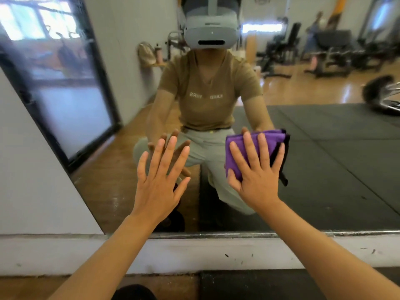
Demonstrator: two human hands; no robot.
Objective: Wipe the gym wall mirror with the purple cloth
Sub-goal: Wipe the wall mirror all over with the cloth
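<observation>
Two bare hands press flat against the wall mirror (pixel 324 148), low down near its bottom edge. The left hand (pixel 160 180) has its fingers spread wide and holds nothing, its palm facing the glass and its fingertips meeting those of its own reflection. The right hand (pixel 256 174), also splayed, pins the folded purple cloth (pixel 236 148) to the glass; the cloth shows above and to the left of the fingers, with a dark edge or strap, hard to tell which, running down its right side. The cloth sits a little right of the middle of the mirror's lower edge, well clear of the left edge, where a white wall (pixel 32 169) begins. A metal strip (pixel 216 235) runs along the mirror's bottom edge, with a scuffed white ledge (pixel 173 254) below it. In the glass, the person's reflection kneels on one knee, in a tan shirt (pixel 207 94) and pale trousers, with blurred gym benches (pixel 292 50) behind.
</observation>
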